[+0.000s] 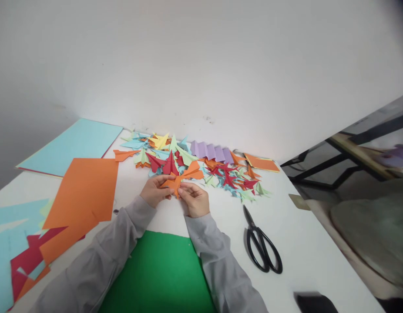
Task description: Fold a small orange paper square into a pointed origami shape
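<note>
An orange folded paper plane [177,180] is held up between both hands over the white table. My left hand [156,189] pinches its left side, fingers closed on the paper. On the right, my right hand [195,198] grips the lower edge between thumb and fingers. Just behind the hands lies a heap of folded paper planes in red, yellow, green, blue and orange, with a red paper plane [169,165] close to my left fingertips. Another orange piece [192,170] shows right behind the held one; whether they join I cannot tell.
Black-handled scissors [263,252] lie on the right. A green sheet [162,274] is under my forearms. Orange paper [84,189], light blue sheets [74,143] and red offcuts [21,261] spread leftward. Purple pleated paper [211,152] and stacked orange sheets [263,163] sit by the wall.
</note>
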Demonstrator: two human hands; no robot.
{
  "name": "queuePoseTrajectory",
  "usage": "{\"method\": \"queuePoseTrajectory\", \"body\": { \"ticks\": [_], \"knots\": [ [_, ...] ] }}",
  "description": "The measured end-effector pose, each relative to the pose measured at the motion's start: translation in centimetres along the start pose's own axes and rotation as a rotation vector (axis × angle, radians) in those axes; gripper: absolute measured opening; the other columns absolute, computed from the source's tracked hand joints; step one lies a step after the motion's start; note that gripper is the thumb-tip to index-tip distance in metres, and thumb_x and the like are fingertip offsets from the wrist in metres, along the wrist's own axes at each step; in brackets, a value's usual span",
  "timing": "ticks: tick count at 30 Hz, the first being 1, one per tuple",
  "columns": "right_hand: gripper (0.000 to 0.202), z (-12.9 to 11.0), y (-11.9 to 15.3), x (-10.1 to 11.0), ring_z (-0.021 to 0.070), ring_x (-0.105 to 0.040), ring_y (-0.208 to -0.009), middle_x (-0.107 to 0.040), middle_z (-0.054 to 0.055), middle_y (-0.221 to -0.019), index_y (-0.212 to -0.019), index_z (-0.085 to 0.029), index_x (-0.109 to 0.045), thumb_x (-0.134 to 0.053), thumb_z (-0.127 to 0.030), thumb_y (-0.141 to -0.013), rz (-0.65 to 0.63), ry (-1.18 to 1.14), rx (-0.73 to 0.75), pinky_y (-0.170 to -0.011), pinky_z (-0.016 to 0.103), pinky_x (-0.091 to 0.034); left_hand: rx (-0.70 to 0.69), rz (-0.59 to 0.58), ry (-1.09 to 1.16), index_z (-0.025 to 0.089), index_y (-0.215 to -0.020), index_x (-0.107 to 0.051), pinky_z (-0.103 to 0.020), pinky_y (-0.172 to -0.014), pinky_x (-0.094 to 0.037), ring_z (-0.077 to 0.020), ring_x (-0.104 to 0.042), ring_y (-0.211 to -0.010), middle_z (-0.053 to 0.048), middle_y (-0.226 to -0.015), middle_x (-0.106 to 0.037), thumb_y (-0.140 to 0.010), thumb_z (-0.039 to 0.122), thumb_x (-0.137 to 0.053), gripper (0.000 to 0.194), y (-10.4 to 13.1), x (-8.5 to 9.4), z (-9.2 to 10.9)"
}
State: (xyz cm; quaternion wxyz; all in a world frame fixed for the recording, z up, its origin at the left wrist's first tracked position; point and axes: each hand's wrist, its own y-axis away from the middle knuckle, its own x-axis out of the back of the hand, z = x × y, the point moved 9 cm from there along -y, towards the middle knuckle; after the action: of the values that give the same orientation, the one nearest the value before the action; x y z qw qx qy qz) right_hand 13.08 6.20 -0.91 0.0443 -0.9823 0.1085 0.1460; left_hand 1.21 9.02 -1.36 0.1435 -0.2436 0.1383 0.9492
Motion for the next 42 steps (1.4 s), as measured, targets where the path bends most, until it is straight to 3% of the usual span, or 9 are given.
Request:
{"method": "queuePoseTrajectory", "body": {
  "ticks": [3,6,11,20,27,33,37,42],
  "knots": [
    [0.020,-0.1,0.1,-0.1,0.0114,-0.055,-0.046,-0.064,0.000,-0.055,-0.072,-0.018,-0.066,-0.075,-0.024,-0.054,0.000,0.011,-0.004,-0.047,0.027,-0.046,0.114,-0.036,0.081,0.011,-0.081,-0.062,-0.019,-0.042,-0.042,-0.0118,-0.058,-0.047,-0.002,-0.057,-0.063,-0.041,0.012,-0.078,0.043,0.2,-0.3,-0.7],
    [0.022,0.0,0.1,-0.1,0.0112,-0.055,-0.047,-0.064,-0.001,-0.057,-0.074,-0.018,-0.065,-0.074,-0.023,-0.055,0.002,-0.001,-0.006,-0.047,0.026,-0.046,0.152,-0.028,0.105,0.011,-0.081,-0.062,-0.020,-0.043,-0.042,-0.0119,-0.059,-0.046,-0.002,-0.055,-0.063,-0.041,0.010,-0.078,0.043,0.3,-0.4,-0.9],
    [0.026,-0.8,0.2,-0.2,0.0107,-0.056,-0.055,-0.062,-0.001,-0.065,-0.079,-0.021,-0.064,-0.073,-0.018,-0.055,-0.014,-0.032,0.070,-0.051,0.024,-0.046,0.068,0.030,0.094,0.010,-0.080,-0.062,-0.022,-0.045,-0.045,-0.0121,-0.059,-0.046,-0.001,-0.059,-0.064,-0.041,0.011,-0.079,0.042,0.2,-0.1,-0.3],
    [0.010,-2.2,0.6,-1.2,0.0128,-0.054,-0.062,-0.058,0.002,-0.073,-0.070,-0.021,-0.068,-0.069,-0.018,-0.060,-0.109,0.113,0.236,-0.057,0.027,-0.045,-0.003,0.053,-0.018,0.010,-0.080,-0.064,-0.024,-0.048,-0.049,-0.0111,-0.059,-0.049,0.000,-0.060,-0.064,-0.044,0.017,-0.078,0.039,0.0,0.3,-0.1],
    [0.007,-1.6,0.2,-0.3,0.0124,-0.052,-0.056,-0.058,0.000,-0.064,-0.066,-0.020,-0.065,-0.068,-0.021,-0.061,-0.039,0.134,0.178,-0.055,0.027,-0.043,-0.039,0.054,0.002,0.010,-0.077,-0.067,-0.024,-0.050,-0.051,-0.0130,-0.062,-0.055,-0.004,-0.064,-0.066,-0.054,0.028,-0.074,0.031,-0.1,0.2,0.4],
    [0.012,-1.6,0.3,-0.5,0.0098,-0.045,-0.051,-0.054,-0.002,-0.059,-0.072,-0.020,-0.067,-0.068,-0.019,-0.060,-0.047,0.144,0.210,-0.049,0.024,-0.038,-0.128,0.024,-0.078,0.013,-0.100,-0.063,-0.028,-0.057,-0.054,-0.0130,-0.062,-0.055,-0.001,-0.063,-0.066,-0.053,0.026,-0.075,0.050,-0.2,0.4,0.5],
    [0.008,-1.7,0.4,-0.7,0.0120,-0.050,-0.060,-0.059,0.001,-0.069,-0.068,-0.019,-0.067,-0.069,-0.017,-0.060,-0.058,0.177,0.247,-0.054,0.025,-0.040,-0.133,0.060,-0.120,0.010,-0.092,-0.068,-0.031,-0.059,-0.055,-0.0136,-0.062,-0.052,-0.001,-0.057,-0.065,-0.053,0.028,-0.074,0.043,-0.3,0.9,0.4],
    [0.010,-1.2,0.2,-0.2,0.0105,-0.049,-0.053,-0.059,-0.001,-0.065,-0.067,-0.019,-0.065,-0.070,-0.020,-0.058,-0.015,0.154,0.165,-0.049,0.024,-0.040,-0.098,0.062,-0.031,0.012,-0.101,-0.065,-0.031,-0.058,-0.055,-0.0156,-0.063,-0.054,-0.001,-0.056,-0.064,-0.056,0.027,-0.072,0.047,-0.2,0.6,0.3]
  ]
}}
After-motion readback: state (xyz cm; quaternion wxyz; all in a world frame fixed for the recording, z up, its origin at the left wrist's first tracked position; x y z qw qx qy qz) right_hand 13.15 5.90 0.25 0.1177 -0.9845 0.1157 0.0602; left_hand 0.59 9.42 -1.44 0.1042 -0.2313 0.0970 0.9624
